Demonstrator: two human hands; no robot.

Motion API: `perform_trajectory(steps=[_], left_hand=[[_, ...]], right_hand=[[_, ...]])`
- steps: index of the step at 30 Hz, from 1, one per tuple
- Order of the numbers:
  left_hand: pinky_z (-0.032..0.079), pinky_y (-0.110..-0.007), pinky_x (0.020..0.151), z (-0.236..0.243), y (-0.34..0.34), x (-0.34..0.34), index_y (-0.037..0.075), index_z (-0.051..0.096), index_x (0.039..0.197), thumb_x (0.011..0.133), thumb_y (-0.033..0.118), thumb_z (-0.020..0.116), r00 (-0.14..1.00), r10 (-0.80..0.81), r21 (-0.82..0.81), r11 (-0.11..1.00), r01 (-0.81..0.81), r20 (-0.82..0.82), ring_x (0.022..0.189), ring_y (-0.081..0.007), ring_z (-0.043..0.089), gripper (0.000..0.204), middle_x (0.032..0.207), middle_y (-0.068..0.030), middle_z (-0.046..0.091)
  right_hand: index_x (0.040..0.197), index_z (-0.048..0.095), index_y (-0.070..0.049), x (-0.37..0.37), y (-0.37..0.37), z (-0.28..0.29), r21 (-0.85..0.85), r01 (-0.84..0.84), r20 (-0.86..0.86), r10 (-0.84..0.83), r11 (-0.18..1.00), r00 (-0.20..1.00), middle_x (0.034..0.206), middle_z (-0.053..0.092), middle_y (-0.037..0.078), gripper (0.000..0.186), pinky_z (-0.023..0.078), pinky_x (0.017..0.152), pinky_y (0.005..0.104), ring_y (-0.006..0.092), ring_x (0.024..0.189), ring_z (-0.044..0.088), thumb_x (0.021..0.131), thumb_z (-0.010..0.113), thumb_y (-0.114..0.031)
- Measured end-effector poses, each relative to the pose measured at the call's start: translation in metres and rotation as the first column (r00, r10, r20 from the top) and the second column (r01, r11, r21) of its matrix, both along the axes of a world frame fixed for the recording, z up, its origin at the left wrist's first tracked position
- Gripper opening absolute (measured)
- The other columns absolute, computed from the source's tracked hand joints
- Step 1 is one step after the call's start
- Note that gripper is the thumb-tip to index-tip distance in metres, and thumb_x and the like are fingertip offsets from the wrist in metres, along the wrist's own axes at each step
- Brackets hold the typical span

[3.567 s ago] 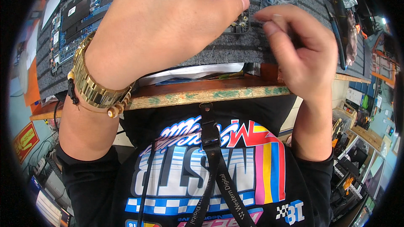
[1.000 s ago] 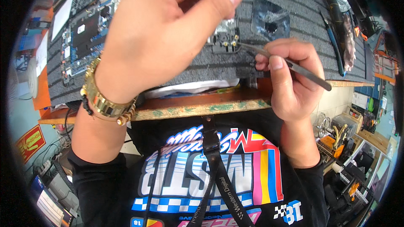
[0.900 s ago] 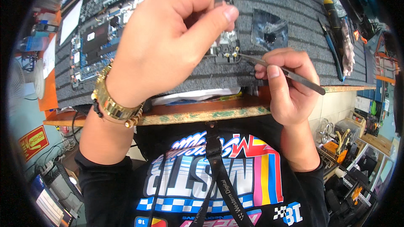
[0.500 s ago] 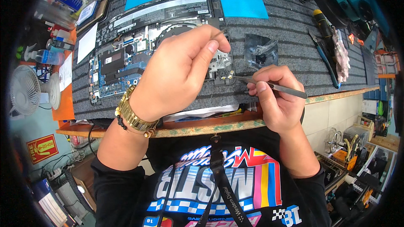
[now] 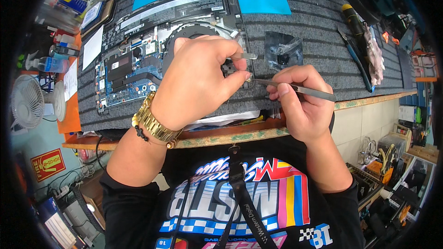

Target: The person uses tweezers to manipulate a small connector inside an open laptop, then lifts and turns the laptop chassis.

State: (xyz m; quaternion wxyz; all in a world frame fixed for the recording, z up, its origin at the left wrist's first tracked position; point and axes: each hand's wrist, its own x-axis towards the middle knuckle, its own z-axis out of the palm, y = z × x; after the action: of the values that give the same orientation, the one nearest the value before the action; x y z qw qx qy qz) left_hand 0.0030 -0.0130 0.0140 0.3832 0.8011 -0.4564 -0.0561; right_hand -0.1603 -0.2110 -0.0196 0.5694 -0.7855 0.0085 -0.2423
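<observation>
L hand [image 5: 203, 67] nearer L-pointing tweezers [image 5: 316, 93]

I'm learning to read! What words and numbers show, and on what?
I won't copy them; they're on:
Black T-shirt: big upside-down letters, number
Lanyard: pale letters
Red wall sign: yellow letters
Blue can: bold letters
Dark pouch: pale letters
Laptop battery: mostly too small to read
</observation>
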Motion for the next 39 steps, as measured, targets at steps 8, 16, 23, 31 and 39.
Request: perform_trajectory(steps=[8, 16, 23, 31, 39], left_hand=[[0.048, -0.039, 0.071, -0.001, -0.003, 0.001, 0.002, 0.079, 0.093, 0.086, 0.017, 0.092, 0.999, 0.010, 0.040, 0.999, -0.008, -0.032, 0.071, -0.0243, 0.065, 0.021, 0.085, -0.0103, 0.076], [0.049, -0.044, 0.083, 0.004, -0.004, 0.002, 0.008, 0.080, 0.090, 0.089, 0.025, 0.087, 0.997, 0.005, 0.093, 0.996, 0.003, -0.081, 0.078, -0.0304, 0.074, 0.018, 0.086, -0.0062, 0.080], [0.050, -0.046, 0.085, 0.003, -0.003, 0.002, 0.009, 0.080, 0.091, 0.089, 0.026, 0.087, 0.998, 0.002, 0.103, 0.995, 0.004, -0.058, 0.079, -0.0305, 0.076, 0.019, 0.087, -0.0065, 0.081], [0.044, -0.034, 0.062, -0.001, -0.003, 0.002, -0.001, 0.079, 0.094, 0.087, 0.016, 0.094, 1.000, -0.016, 0.035, 0.999, 0.017, -0.018, 0.065, -0.0180, 0.054, 0.024, 0.078, -0.0095, 0.069], [0.046, -0.035, 0.063, -0.004, -0.003, 0.002, -0.001, 0.080, 0.094, 0.087, 0.017, 0.094, 1.000, -0.016, 0.024, 1.000, 0.016, -0.004, 0.066, -0.0203, 0.058, 0.024, 0.080, -0.0108, 0.070]], right_hand=[[0.110, 0.073, 0.002, 0.001, -0.001, -0.002, 0.011, -0.012, 0.018, 0.011, 1.000, 1.000, 0.094, 0.082, 0.010, 0.003, 0.062, 0.077, 0.0288, 0.0134, 0.085, 0.079, 0.108, 0.071, 0.002], [0.111, 0.073, 0.002, 0.001, 0.000, -0.002, 0.044, -0.022, 0.010, 0.021, 0.999, 1.000, 0.094, 0.082, 0.010, 0.003, 0.062, 0.078, 0.0285, 0.0134, 0.086, 0.080, 0.109, 0.071, 0.001], [0.111, 0.073, 0.002, 0.001, -0.001, -0.004, 0.074, -0.020, -0.012, 0.021, 0.997, 1.000, 0.095, 0.083, 0.011, 0.005, 0.063, 0.076, 0.0292, 0.0139, 0.085, 0.080, 0.111, 0.070, -0.001], [0.117, 0.064, 0.004, 0.000, -0.002, 0.004, 0.083, -0.067, -0.112, 0.076, 0.994, 0.991, 0.109, 0.081, 0.019, 0.008, 0.063, 0.082, 0.0307, 0.0167, 0.092, 0.077, 0.118, 0.061, -0.003], [0.117, 0.065, 0.004, 0.001, 0.000, 0.007, 0.082, -0.048, -0.116, 0.058, 0.995, 0.992, 0.108, 0.082, 0.019, 0.008, 0.063, 0.081, 0.0299, 0.0160, 0.090, 0.077, 0.117, 0.061, -0.002]])
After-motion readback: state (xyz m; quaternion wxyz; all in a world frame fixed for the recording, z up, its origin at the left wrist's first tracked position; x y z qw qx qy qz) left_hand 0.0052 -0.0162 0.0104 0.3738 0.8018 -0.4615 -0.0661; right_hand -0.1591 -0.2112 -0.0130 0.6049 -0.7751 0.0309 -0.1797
